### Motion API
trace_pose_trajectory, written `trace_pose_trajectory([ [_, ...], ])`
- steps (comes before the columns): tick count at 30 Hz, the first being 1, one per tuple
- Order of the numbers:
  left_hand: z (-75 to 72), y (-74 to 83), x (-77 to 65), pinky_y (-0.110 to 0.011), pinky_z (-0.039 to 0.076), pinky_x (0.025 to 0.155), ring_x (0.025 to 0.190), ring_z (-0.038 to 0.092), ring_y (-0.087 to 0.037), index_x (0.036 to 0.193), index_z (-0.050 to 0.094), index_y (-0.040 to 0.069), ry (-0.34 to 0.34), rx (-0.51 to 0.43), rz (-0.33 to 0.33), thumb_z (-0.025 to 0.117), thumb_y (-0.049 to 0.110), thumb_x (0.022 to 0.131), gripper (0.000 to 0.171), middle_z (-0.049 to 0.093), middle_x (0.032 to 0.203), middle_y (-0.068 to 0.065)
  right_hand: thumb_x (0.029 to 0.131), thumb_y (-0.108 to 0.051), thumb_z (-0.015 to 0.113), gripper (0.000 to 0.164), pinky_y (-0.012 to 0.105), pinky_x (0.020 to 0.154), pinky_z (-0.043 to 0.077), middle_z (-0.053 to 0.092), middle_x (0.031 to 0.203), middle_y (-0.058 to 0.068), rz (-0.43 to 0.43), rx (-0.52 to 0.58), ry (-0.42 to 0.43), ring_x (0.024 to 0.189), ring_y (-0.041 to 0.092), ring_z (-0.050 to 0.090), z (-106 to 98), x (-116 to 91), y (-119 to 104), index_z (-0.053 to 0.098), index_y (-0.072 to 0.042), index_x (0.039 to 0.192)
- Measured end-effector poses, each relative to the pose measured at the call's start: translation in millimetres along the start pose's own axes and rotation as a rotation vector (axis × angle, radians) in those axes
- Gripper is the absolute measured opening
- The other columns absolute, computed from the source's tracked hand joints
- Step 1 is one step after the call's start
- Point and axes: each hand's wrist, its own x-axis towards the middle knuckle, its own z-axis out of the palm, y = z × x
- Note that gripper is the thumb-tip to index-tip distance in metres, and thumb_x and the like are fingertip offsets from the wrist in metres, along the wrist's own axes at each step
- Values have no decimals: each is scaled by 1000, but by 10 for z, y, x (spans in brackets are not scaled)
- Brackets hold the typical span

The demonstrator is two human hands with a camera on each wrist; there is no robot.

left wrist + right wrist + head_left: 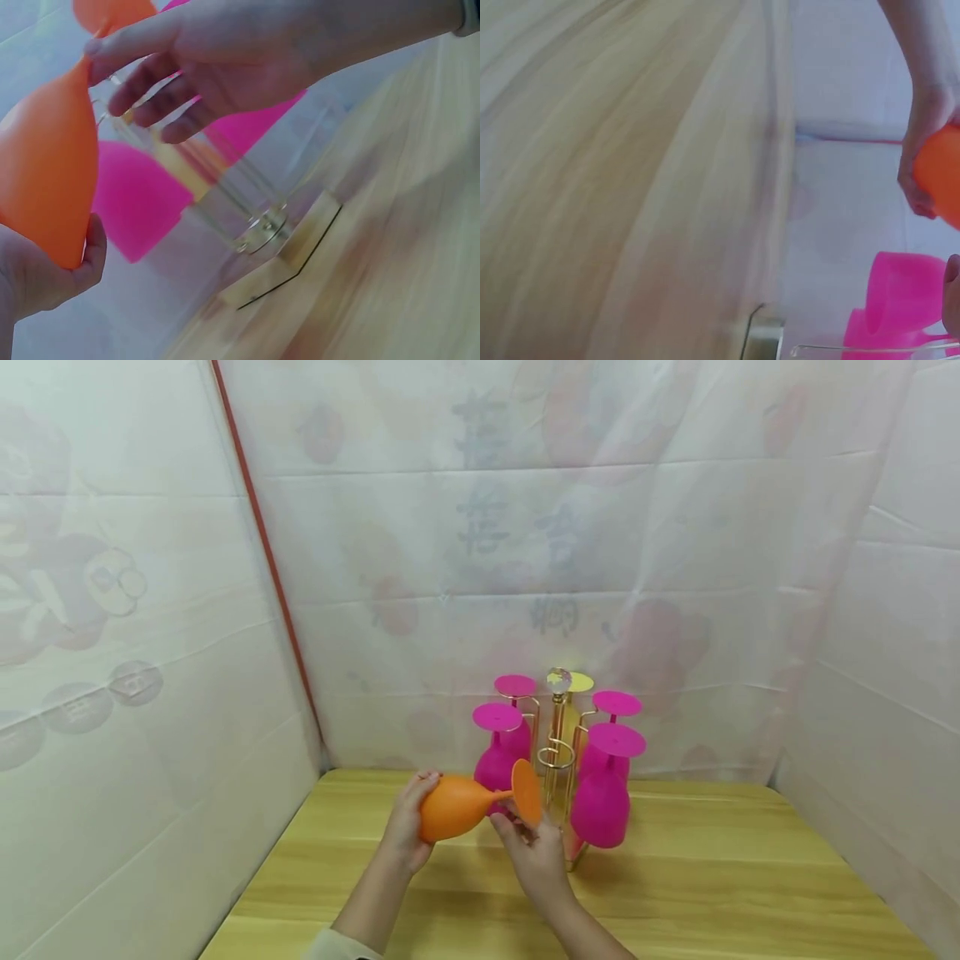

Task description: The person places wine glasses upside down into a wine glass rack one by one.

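An orange plastic wine glass (453,807) is held sideways above the table, in front of a gold glass rack (557,758). My left hand (408,818) grips its bowl around the rim end. With the thumb and fingertips of my right hand (536,856), I pinch its thin stem just below the round foot; the other fingers are loosely spread in the left wrist view. Magenta wine glasses (600,806) hang upside down on both sides of the rack, and a yellow glass (579,682) hangs at its back. The orange bowl (52,161) looms large in the left wrist view.
The rack's flat gold base (289,259) stands on a wood-grain table (712,877). A clear faceted knob (558,681) tops the rack. Pale printed sheeting (405,543) encloses the table's back and sides, with a red strip (262,535) running down the left corner.
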Motion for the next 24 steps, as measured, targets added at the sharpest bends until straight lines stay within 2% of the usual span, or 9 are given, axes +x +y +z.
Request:
trace_pose_trajectory([
  [3, 80, -51, -50, -33, 48, 80, 96, 53, -18, 94, 57, 26, 33, -15, -1, 57, 31, 97, 6, 53, 102, 5, 93, -1, 63, 28, 22, 63, 51, 65, 100, 6, -8, 35, 31, 78, 8, 57, -2, 24, -29, 69, -10, 119],
  [5, 131, -93, -98, -33, 47, 80, 96, 53, -19, 95, 56, 25, 46, -18, -6, 56, 32, 97, 7, 52, 103, 4, 93, 3, 61, 29, 22, 57, 48, 66, 100, 8, -25, 62, 53, 69, 6, 53, -5, 27, -36, 69, -5, 120],
  [7, 177, -138, -149, -33, 47, 81, 97, 52, -19, 96, 56, 25, 49, -17, -13, 56, 33, 98, 8, 52, 104, 4, 93, 5, 59, 29, 21, 56, 49, 68, 103, 10, -43, 88, 73, 68, 4, 53, -10, 28, -43, 68, -3, 120],
  [10, 233, -190, -215, -34, 47, 83, 99, 52, -19, 98, 57, 26, 39, -22, -19, 55, 36, 99, 11, 54, 106, 5, 93, 8, 58, 30, 20, 63, 54, 69, 115, 6, -70, 102, 105, 77, 3, 60, -15, 28, -55, 68, 0, 120],
  [12, 256, -218, -246, -34, 46, 83, 100, 52, -18, 98, 58, 27, 43, -25, -17, 54, 38, 99, 12, 55, 108, 5, 92, 9, 58, 30, 21, 69, 57, 69, 117, 6, -91, 105, 113, 86, 4, 64, -18, 28, -64, 68, 2, 120],
  [15, 270, -237, -269, -34, 46, 84, 102, 52, -18, 99, 60, 27, 58, -30, -14, 54, 39, 99, 13, 56, 109, 5, 91, 12, 57, 31, 21, 70, 57, 69, 118, 4, -121, 104, 107, 89, 5, 65, -10, 27, -72, 66, 6, 120],
  [18, 268, -240, -277, -35, 46, 86, 103, 51, -19, 101, 60, 26, 71, -43, -15, 54, 39, 99, 15, 56, 110, 5, 92, 12, 57, 32, 22, 71, 57, 68, 119, 3, -122, 107, 95, 91, 6, 65, 1, 30, -85, 66, 5, 121],
  [22, 260, -259, -291, -35, 48, 87, 104, 52, -18, 106, 58, 24, 55, -76, -33, 52, 40, 100, 18, 55, 112, 4, 91, 12, 57, 32, 23, 75, 58, 68, 120, 1, -122, 110, 92, 95, 6, 65, 18, 27, -99, 66, 5, 121],
  [24, 269, -278, -297, -35, 49, 86, 103, 54, -18, 108, 56, 24, 43, -100, -45, 50, 41, 100, 20, 54, 113, 4, 91, 14, 57, 34, 22, 80, 57, 68, 120, 6, -138, 113, 90, 101, 6, 65, 24, 24, -98, 66, 4, 122],
])
